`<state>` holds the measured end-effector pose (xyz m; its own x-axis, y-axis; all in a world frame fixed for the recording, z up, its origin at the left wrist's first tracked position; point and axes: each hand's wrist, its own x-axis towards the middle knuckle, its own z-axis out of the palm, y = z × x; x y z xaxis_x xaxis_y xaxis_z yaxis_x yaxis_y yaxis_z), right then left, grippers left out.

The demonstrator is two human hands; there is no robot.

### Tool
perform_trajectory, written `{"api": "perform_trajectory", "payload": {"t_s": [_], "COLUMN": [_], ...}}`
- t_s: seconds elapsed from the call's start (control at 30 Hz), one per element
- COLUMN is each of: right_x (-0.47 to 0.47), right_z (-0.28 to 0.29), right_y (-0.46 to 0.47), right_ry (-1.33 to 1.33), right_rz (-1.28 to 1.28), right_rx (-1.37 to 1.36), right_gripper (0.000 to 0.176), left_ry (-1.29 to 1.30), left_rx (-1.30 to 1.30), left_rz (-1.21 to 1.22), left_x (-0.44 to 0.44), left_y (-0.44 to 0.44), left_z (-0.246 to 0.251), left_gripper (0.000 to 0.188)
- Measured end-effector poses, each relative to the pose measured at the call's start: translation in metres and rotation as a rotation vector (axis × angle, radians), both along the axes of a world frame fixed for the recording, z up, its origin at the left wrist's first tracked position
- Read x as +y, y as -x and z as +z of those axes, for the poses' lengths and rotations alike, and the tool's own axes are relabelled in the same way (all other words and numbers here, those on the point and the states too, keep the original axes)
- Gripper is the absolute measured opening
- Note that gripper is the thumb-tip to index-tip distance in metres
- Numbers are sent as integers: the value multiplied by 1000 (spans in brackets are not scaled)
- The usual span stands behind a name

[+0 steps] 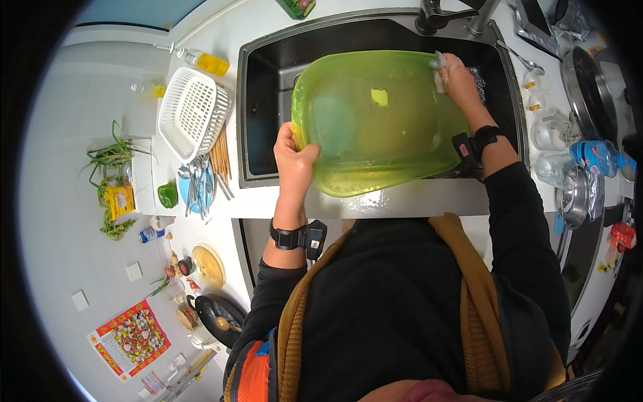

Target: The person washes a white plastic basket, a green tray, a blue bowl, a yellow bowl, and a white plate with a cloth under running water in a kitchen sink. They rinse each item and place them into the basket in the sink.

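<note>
A large translucent green plastic tub or lid is held over the black sink, spanning most of its width. My left hand grips its left rim, with the thumb on the near face. Up at its far right corner, my right hand presses a crumpled pale cloth or wipe against the edge. A small yellow patch shows near the middle of the green plastic. Both wrists wear black strapped devices. What lies beneath the green piece in the basin is mostly hidden.
Left of the sink stand a white plastic basket, chopsticks, a blue plate with cutlery and an oil bottle. A black faucet rises behind. Glass jars and a steel pot lid crowd the right.
</note>
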<state>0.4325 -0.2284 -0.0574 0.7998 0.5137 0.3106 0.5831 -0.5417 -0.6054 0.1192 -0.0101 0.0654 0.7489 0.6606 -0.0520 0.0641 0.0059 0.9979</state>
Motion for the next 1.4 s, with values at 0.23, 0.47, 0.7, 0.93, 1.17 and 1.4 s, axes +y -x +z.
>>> {"api": "perform_trajectory", "payload": {"t_s": [0.23,0.47,0.7,0.93,1.17,1.4], "right_x": [-9,-49,-29,24,7,30], "right_z": [-14,-13,26,11,-56,-27], "right_y": [0,6,26,50,85,37], "right_ry": [-552,-641,-119,271,262,-178], "right_rz": [-299,-729,-235,-114,-13,-66], "right_rx": [362,258,540,232,693,517], "right_gripper": [38,31,43,53,42,50], "left_ry": [90,132,105,44,32,50], "left_rx": [52,44,28,53,44,-96], "left_rz": [-2,-34,-27,26,214,211], "left_x": [13,22,19,0,-8,-22], "left_y": [5,12,17,21,32,39], "left_z": [-8,-9,-1,1,-7,-20], "left_gripper": [31,32,34,33,35,44]}}
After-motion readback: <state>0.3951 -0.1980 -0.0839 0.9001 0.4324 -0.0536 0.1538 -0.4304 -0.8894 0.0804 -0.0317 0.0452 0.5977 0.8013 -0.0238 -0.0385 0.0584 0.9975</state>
